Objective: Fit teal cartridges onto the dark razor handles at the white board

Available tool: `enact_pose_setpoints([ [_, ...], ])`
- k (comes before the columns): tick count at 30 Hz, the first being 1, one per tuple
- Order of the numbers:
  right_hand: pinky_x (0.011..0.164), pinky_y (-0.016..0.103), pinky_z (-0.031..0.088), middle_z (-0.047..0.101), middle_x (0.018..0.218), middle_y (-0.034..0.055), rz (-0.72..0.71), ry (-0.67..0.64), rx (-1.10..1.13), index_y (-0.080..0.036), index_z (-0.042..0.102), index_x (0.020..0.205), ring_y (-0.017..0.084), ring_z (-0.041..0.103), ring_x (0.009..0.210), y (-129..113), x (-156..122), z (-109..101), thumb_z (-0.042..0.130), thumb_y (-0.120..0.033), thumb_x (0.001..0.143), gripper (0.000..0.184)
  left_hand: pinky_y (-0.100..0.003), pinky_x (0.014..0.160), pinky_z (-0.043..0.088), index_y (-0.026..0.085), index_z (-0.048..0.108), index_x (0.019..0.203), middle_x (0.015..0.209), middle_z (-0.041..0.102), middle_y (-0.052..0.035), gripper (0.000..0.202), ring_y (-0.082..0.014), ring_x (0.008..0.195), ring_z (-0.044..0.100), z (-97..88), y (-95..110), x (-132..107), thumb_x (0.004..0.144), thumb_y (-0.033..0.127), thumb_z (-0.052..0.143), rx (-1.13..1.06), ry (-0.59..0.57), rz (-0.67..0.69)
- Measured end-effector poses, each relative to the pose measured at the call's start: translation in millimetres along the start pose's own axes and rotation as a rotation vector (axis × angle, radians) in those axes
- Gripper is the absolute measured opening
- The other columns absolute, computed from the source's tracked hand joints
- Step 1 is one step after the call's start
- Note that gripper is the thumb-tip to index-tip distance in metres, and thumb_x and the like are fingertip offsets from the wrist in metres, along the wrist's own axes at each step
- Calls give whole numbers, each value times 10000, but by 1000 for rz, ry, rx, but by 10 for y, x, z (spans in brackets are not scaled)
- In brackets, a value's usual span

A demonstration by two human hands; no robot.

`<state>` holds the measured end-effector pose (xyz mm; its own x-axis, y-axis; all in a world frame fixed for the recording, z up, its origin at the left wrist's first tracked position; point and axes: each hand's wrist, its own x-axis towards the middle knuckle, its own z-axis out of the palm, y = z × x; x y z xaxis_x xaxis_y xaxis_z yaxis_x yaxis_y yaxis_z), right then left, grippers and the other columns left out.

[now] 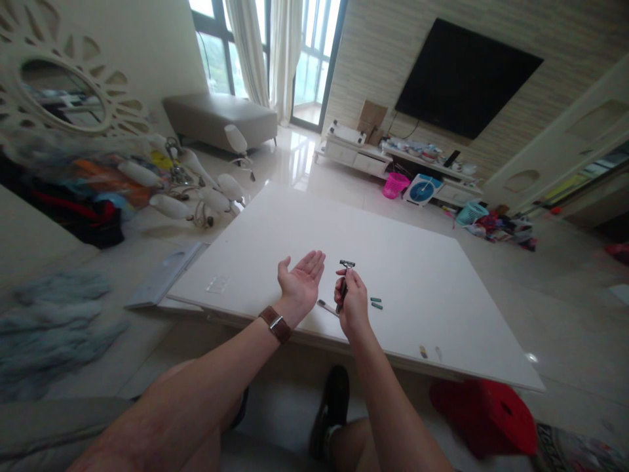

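From my right hand point(352, 303), I have free passage over the white tabletop point(314, 219) toward twelve o'clock, but the two green strips point(376, 305) block me at three, the brush point(323, 304) and my left hand point(300, 286) at nine.

One razor point(346, 263), one toothbrush point(329, 307), two small green bars point(377, 306) and one clear plastic tray point(217, 284); one table point(383, 246), one wristwatch point(276, 324), one wall-mounted television point(466, 78), one round mirror point(63, 95), one pink basket point(395, 186), one blue-and-white box fan point(421, 189), one red stool point(484, 413).
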<state>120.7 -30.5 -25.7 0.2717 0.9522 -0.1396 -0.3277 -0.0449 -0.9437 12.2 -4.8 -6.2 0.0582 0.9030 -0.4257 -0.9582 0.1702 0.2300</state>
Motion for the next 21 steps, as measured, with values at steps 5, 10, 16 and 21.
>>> enact_pose_setpoints([
  [5, 382, 172, 231, 490, 590, -65, 7, 1, -1, -183, 597, 869, 43, 352, 421, 0, 1, 0, 620, -538, 804, 361, -340, 953, 489, 84, 665, 1085, 1172, 679, -217, 494, -279, 1152, 636, 5, -4, -4, 859, 456, 430, 3, 2, -4],
  [10, 384, 170, 235, 493, 593, -64, 8, 0, 0, -185, 601, 868, 44, 353, 424, 12, 9, -4, 625, -541, 799, 364, -353, 953, 489, 102, 670, 1090, 1150, 691, -206, 478, -278, 1149, 638, 1, -10, -4, 853, 448, 441, 2, -2, -6],
  [16, 381, 168, 214, 493, 596, -65, 9, -7, -11, -190, 598, 873, 42, 356, 416, 24, 13, -6, 610, -543, 812, 359, -359, 957, 490, 114, 676, 1078, 1140, 699, -195, 472, -279, 1155, 636, -6, -11, 3, 853, 455, 439, 13, -15, -10],
  [21, 378, 161, 207, 489, 592, -64, 16, -8, -10, -186, 595, 870, 38, 356, 411, 21, 13, 1, 621, -552, 805, 372, -334, 961, 491, 77, 672, 1065, 1181, 677, -218, 496, -280, 1166, 632, 5, -8, -6, 865, 459, 426, 15, -10, -9],
])
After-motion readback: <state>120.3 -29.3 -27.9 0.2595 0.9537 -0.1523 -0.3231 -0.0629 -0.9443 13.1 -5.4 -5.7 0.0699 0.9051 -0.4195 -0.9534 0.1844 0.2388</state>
